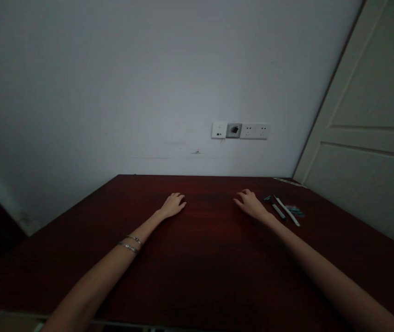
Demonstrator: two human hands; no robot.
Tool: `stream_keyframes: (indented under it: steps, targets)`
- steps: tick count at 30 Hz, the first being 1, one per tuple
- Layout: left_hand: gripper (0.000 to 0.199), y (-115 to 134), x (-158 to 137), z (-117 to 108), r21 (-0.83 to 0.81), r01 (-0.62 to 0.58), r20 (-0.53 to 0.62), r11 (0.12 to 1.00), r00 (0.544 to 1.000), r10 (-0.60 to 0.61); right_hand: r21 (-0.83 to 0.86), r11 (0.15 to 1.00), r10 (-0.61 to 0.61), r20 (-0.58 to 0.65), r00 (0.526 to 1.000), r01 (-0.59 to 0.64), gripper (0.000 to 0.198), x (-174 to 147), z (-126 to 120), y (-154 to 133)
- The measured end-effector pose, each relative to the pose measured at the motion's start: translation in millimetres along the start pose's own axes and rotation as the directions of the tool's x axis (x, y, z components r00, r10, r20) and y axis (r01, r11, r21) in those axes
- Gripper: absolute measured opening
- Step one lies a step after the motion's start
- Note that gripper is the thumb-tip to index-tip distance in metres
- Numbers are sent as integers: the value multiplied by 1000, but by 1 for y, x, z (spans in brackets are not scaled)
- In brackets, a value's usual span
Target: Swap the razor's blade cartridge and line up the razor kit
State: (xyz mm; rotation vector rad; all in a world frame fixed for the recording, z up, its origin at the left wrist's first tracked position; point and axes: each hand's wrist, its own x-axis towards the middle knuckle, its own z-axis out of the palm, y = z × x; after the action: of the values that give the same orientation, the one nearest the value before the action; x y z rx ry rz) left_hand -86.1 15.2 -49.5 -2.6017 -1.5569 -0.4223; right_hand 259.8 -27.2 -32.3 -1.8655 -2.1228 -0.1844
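My left hand [173, 205] rests palm down on the dark red table [197, 258], its fingers stretched out and holding nothing. Across from it, my right hand [250, 203] also lies on the tabletop with fingers apart and nothing in them. Just right of that hand is a slim tool with a dark head and a pale handle [278, 211], which looks like a razor. Beside it lies a long, narrow whitish strip [289, 212]. Several small bluish pieces [295, 211] sit further right, too blurred to name.
A white wall [169, 92] stands behind the table, with sockets [254, 131] and a switch plate [219, 130] on it. A pale panelled door [366, 152] borders the right side. Near the back right corner lies a thin light strip [289, 182].
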Motion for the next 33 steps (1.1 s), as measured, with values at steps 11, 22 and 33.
stream_keyframes:
  steps: [11, 22, 33]
  targets:
    - [48, -12, 1, 12, -29, 104, 37, 994, 994, -103, 35, 999, 15, 21, 1000, -16, 47, 0, 39, -10]
    - [46, -10, 0, 10, -25, 65, 17, 998, 998, -65, 40, 999, -34, 8, 999, 34, 44, -5, 31, -13]
    - [45, -11, 0, 13, -34, 68, 39, 997, 997, -67, 52, 998, -41, 19, 999, 40, 46, -4, 35, -9]
